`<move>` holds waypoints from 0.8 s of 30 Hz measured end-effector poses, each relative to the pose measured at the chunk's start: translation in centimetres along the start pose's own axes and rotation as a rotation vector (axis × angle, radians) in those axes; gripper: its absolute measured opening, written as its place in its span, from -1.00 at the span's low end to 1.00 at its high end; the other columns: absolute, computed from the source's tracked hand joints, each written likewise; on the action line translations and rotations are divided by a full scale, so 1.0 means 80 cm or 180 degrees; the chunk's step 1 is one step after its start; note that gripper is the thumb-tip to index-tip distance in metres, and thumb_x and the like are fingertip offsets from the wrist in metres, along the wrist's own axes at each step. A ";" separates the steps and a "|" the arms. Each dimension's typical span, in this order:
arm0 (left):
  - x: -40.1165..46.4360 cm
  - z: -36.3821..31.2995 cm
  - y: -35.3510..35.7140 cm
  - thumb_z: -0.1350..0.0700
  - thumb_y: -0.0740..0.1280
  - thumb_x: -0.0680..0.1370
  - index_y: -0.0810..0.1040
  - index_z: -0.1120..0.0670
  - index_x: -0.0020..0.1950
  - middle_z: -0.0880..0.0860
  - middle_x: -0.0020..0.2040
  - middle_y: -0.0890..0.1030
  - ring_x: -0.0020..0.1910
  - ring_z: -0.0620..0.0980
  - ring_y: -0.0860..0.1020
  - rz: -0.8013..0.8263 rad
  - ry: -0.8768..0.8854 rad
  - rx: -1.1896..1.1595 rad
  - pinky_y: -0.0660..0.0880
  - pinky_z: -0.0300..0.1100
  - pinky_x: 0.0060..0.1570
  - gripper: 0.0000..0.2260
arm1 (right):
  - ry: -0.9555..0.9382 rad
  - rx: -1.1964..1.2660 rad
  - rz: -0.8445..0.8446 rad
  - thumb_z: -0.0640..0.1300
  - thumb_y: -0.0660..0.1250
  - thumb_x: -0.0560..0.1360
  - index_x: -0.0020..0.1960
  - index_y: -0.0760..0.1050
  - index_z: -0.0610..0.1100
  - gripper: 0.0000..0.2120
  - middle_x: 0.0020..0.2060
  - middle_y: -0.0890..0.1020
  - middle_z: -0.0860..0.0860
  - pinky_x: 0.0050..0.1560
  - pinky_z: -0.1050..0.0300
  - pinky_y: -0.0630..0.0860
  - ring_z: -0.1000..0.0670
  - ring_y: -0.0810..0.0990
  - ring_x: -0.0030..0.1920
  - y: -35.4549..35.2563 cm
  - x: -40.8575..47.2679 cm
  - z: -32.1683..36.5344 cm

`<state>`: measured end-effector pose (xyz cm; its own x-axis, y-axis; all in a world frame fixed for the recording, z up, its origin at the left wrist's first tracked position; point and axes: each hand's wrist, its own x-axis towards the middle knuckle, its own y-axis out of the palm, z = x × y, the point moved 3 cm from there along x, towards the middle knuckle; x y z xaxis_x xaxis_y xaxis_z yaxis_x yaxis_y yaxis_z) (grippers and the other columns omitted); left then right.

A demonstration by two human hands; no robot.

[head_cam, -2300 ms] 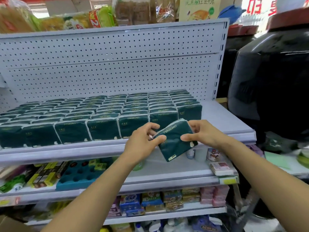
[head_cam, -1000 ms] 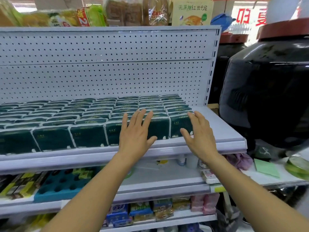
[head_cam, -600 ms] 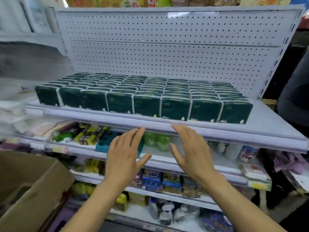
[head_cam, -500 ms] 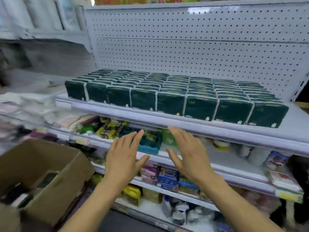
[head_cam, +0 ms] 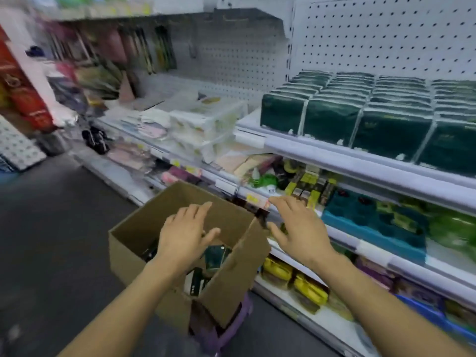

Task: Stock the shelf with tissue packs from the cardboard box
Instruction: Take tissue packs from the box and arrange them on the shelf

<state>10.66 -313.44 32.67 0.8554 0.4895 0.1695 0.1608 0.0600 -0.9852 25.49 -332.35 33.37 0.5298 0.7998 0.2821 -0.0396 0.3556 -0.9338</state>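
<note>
left hand [head_cam: 186,231]: fingers spread, empty, over the cardboard box [head_cam: 144,225] | right hand [head_cam: 298,228]: spread, empty, beside the box; loose tissue packs [head_cam: 215,256] inside; rows of packs [head_cam: 360,112] on the shelf [head_cam: 334,157]

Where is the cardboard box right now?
The cardboard box sits low in the middle of the head view, on the floor beside the shelves, under the left hand.

Matt cardboard box [head_cam: 134,235]; glossy plastic-wrapped tissue packs [head_cam: 332,117]
</note>
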 end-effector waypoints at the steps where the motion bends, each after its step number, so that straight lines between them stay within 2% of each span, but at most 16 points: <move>1: 0.005 0.023 0.009 -0.27 0.15 0.59 0.19 -0.03 0.56 -0.03 0.40 0.43 0.36 0.01 0.40 0.0095 -0.0104 -0.0061 0.41 -0.06 0.24 -0.40 | 0.0006 0.0064 0.0084 0.08 0.17 0.61 0.48 0.26 0.00 -0.54 0.36 0.40 0.01 0.11 -0.02 0.46 -0.08 0.42 0.30 0.014 0.018 0.011; 9: 0.056 0.155 0.098 -0.18 0.21 0.61 0.25 -0.03 0.52 0.00 0.39 0.41 0.33 0.02 0.40 0.0862 -0.0833 -0.0604 0.49 -0.04 0.15 -0.49 | -0.0388 0.0188 0.1230 0.02 0.25 0.59 0.47 0.28 0.02 -0.53 0.39 0.38 0.00 0.24 -0.01 0.44 -0.05 0.35 0.37 0.144 0.152 0.054; 15: 0.118 0.193 0.197 -0.10 0.29 0.60 0.35 0.03 0.47 0.06 0.37 0.46 0.30 0.05 0.47 0.1464 -0.1460 -0.1453 0.45 -0.07 0.23 -0.53 | -0.0738 0.0039 0.2206 -0.02 0.31 0.56 0.44 0.33 0.00 -0.53 0.38 0.40 -0.04 0.31 0.04 0.37 -0.07 0.36 0.38 0.261 0.232 0.049; 18: 0.135 0.201 0.269 -0.11 0.30 0.59 0.40 0.04 0.43 0.06 0.33 0.51 0.28 0.08 0.48 0.1853 -0.1942 -0.1793 0.44 -0.06 0.23 -0.55 | -0.0845 -0.0007 0.2730 -0.06 0.29 0.58 0.43 0.35 -0.03 -0.57 0.36 0.42 -0.05 0.24 0.09 0.37 -0.08 0.38 0.35 0.327 0.256 0.042; 21: 0.132 0.199 0.339 -0.02 0.30 0.59 0.46 0.14 0.35 0.11 0.28 0.54 0.24 0.13 0.50 0.2159 -0.2305 -0.2079 0.45 -0.10 0.15 -0.61 | -0.0841 -0.0105 0.3273 -0.10 0.28 0.57 0.34 0.42 -0.10 -0.66 0.28 0.49 -0.09 0.10 0.10 0.42 -0.12 0.47 0.24 0.397 0.261 0.032; 24: 0.114 0.191 0.397 -0.01 0.21 0.64 0.34 0.17 0.45 0.18 0.42 0.40 0.37 0.16 0.40 0.2521 -0.2629 -0.1933 0.36 -0.07 0.30 -0.56 | -0.0963 -0.0314 0.3725 -0.14 0.26 0.58 0.33 0.41 -0.17 -0.67 0.23 0.51 -0.15 0.00 0.10 0.43 -0.14 0.52 0.16 0.456 0.261 0.025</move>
<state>16.00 -293.78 2.52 0.2997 0.6121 -0.7318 0.1361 -0.7866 -0.6022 33.45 -301.69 5.64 -0.0032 0.6981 -0.7160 -0.2904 -0.6858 -0.6674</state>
